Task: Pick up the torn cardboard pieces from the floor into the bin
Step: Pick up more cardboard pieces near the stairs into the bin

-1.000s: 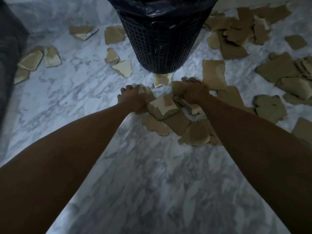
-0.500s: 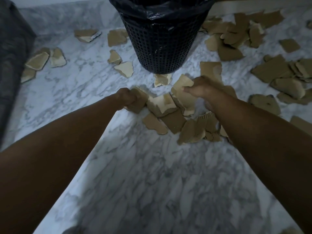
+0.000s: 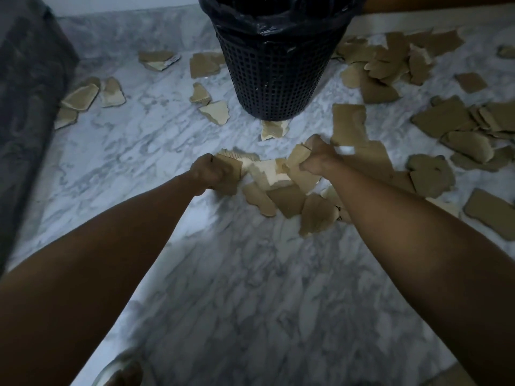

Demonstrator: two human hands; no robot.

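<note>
- I read no brand, label or writing on anything.
- I see one bin [image 3: 274, 71], black mesh with a black liner, standing on the marble floor [image 3: 237, 288].
- My left hand [image 3: 207, 172] has its grip clamped on a cardboard piece [image 3: 230, 171].
- My right hand [image 3: 320, 158] has its grip clamped on another piece [image 3: 296, 157].
- Torn cardboard pieces [image 3: 284, 200], too many and too overlapped to count, lie around the bin and just below both hands.
</note>
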